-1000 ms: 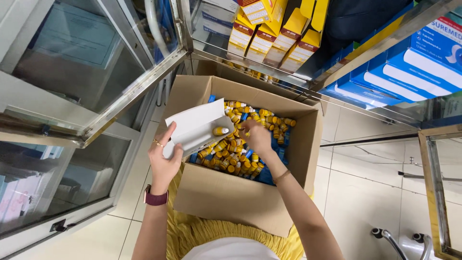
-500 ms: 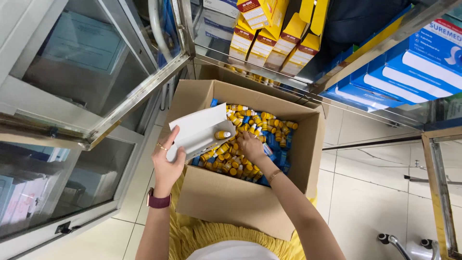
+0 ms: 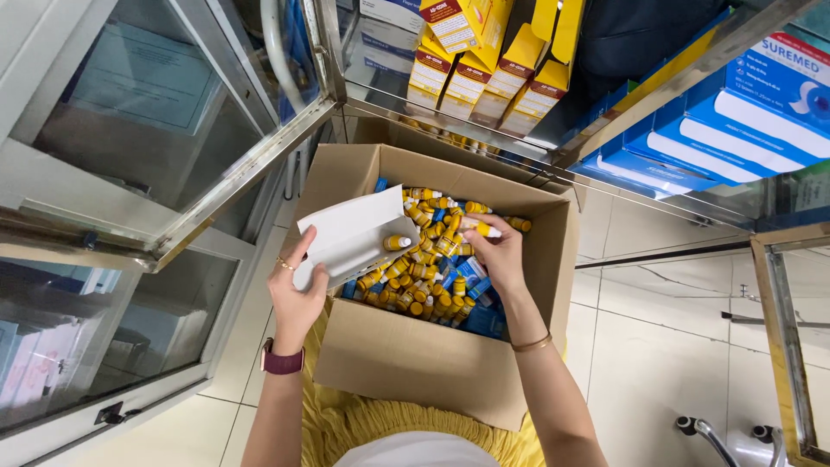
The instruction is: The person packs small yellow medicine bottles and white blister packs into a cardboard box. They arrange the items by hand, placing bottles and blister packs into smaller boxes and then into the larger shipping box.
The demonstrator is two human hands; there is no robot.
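An open cardboard box (image 3: 415,367) rests on my lap, filled with several small yellow bottles (image 3: 428,259) with white caps and blue packets. My left hand (image 3: 296,290) grips a small white carton (image 3: 350,235), tilted with its open end toward the box; one yellow bottle (image 3: 397,243) sits at its mouth. My right hand (image 3: 494,251) is over the pile, holding a small yellow bottle with a white cap (image 3: 481,228) between its fingertips.
A glass cabinet door with a metal frame (image 3: 173,173) stands open at the left. Yellow and red cartons (image 3: 484,60) sit on the shelf above the box. Blue and white boxes (image 3: 735,130) fill the shelf at the right. Pale floor tiles (image 3: 657,363) lie below.
My right hand dipped into the bottle pile and has come back up holding one bottle. My left hand keeps the white carton in nearly the same place.
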